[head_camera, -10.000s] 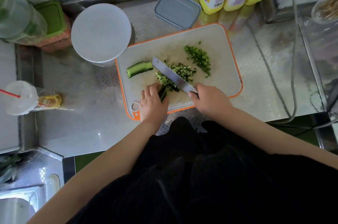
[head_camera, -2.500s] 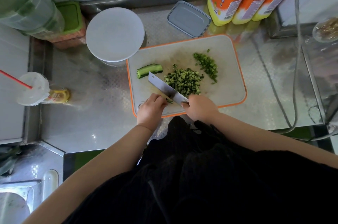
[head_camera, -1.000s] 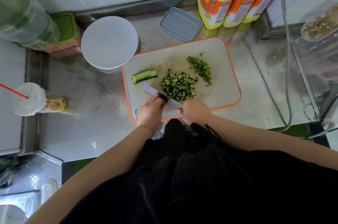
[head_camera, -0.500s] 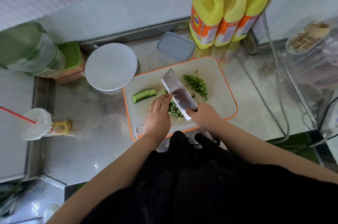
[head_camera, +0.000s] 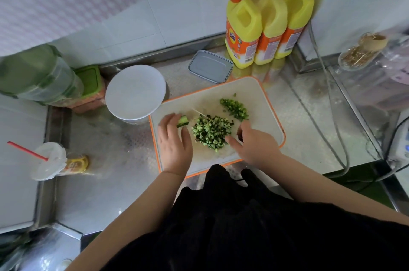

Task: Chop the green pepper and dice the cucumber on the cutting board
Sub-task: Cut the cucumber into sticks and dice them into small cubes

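The cutting board point(head_camera: 261, 93) is set on the surface point(head_camera: 110, 182); diced cucumber point(head_camera: 211, 132) is heaped mid-board; chopped pepper point(head_camera: 234, 108) is piled far-right of it; three bottles point(head_camera: 265, 27) are lined behind.

White tiled wall point(head_camera: 177, 12) across the top of the frame, patterned pinkish at upper left. Below it, a stainless steel counter point(head_camera: 106, 160) filling the middle, dimpled and glinting under soft daylight. Ran at lower left into a steel ledge point(head_camera: 44, 246), with a green floor strip point(head_camera: 376, 191) at lower right.
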Demonstrator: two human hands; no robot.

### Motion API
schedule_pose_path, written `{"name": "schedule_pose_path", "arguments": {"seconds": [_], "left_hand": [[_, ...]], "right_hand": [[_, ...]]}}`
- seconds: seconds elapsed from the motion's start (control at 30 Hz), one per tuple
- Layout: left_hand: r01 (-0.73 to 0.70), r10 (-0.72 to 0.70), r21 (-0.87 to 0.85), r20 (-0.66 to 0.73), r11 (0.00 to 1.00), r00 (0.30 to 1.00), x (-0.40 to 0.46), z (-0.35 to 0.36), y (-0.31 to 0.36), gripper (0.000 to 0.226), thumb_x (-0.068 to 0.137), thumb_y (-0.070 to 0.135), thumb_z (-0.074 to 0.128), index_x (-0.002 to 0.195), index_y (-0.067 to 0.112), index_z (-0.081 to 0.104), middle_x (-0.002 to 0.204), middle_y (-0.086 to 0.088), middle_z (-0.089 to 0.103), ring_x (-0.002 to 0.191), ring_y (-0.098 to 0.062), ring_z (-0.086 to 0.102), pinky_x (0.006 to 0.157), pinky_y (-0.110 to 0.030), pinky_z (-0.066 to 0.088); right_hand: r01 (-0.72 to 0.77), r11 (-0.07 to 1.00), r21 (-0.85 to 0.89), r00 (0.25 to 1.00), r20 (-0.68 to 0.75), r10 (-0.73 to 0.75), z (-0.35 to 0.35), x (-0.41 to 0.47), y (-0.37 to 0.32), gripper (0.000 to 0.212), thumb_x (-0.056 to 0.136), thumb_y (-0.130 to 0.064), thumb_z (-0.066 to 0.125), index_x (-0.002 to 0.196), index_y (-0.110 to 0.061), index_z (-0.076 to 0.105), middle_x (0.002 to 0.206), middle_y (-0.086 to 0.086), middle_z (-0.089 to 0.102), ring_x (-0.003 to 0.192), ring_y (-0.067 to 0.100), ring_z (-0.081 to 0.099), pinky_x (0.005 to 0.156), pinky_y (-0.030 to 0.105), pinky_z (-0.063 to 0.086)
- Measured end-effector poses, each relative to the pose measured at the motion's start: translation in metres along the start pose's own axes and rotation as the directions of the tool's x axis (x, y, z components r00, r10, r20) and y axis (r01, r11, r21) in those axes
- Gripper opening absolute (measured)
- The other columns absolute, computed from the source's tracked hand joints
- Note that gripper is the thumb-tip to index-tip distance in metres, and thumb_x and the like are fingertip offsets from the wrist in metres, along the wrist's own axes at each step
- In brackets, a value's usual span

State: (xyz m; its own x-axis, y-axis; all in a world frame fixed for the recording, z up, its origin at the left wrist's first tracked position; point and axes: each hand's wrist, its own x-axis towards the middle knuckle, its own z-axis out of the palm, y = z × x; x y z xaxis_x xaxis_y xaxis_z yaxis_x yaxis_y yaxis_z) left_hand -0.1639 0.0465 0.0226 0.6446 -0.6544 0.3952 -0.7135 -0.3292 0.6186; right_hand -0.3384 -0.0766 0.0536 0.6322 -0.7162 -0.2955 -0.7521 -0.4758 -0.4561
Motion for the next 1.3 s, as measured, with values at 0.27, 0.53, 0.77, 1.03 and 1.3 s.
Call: {"name": "schedule_pose_path", "arguments": {"seconds": [0.27,0.53,0.77,1.03,1.3], "left_hand": [[-0.317,0.133,0.228,0.580,0.920,0.804,-0.002,0.001,0.013,0.056,0.100,0.046,0.021,0.150,0.023,0.032,0.158,0.001,0.024,0.146,-0.022,0.018,0.119,-0.047,0.015],[-0.425,-0.016,0.364,0.775,0.829,0.632,-0.007,0.021,0.020,0.063,0.094,0.060,-0.008,0.148,0.046,0.021,0.162,0.007,0.005,0.148,-0.028,0.003,0.118,-0.056,0.007],[-0.209,-0.197,0.406,0.753,0.890,0.628,0.012,0.020,0.018,0.052,0.100,0.053,0.008,0.151,0.044,0.015,0.161,0.015,-0.010,0.148,-0.019,-0.013,0.119,-0.048,-0.005],[0.188,-0.336,0.287,0.663,0.939,0.669,0.028,0.026,0.020,0.052,0.104,0.042,0.015,0.149,0.024,0.034,0.160,0.009,0.017,0.146,-0.019,0.014,0.118,-0.043,0.009],[0.125,-0.219,0.206,0.537,0.971,0.815,0.027,0.021,0.018,0.028,0.097,0.012,0.050,0.113,0.018,0.072,0.116,-0.002,0.067,0.109,-0.024,0.057,0.091,-0.033,0.045]], "right_hand": [[0.184,0.963,-0.199,0.982,0.004,-0.187,0.006,-0.013,0.008,0.041,0.094,-0.048,0.047,0.110,-0.011,0.042,0.088,0.002,0.063,0.077,0.023,0.063,0.057,0.029,0.039],[0.158,0.956,-0.249,0.984,-0.043,-0.174,0.009,-0.012,0.010,0.050,0.090,-0.048,0.053,0.119,-0.009,0.040,0.094,0.006,0.064,0.082,0.027,0.064,0.066,0.032,0.042],[0.083,0.986,-0.145,0.990,-0.101,-0.099,-0.012,-0.017,0.036,0.041,0.087,-0.048,0.058,0.095,-0.021,0.029,0.072,-0.007,0.050,0.062,0.019,0.052,0.052,0.028,0.031],[-0.067,0.998,-0.007,0.983,-0.170,0.064,-0.016,-0.024,0.063,0.037,0.086,-0.042,0.061,0.090,-0.017,0.034,0.063,-0.010,0.046,0.057,0.021,0.047,0.053,0.028,0.034],[-0.245,0.924,0.294,0.956,-0.084,0.280,-0.012,-0.027,0.062,0.033,0.087,-0.047,0.057,0.089,-0.021,0.036,0.072,-0.004,0.053,0.063,0.019,0.055,0.060,0.033,0.043]]}}
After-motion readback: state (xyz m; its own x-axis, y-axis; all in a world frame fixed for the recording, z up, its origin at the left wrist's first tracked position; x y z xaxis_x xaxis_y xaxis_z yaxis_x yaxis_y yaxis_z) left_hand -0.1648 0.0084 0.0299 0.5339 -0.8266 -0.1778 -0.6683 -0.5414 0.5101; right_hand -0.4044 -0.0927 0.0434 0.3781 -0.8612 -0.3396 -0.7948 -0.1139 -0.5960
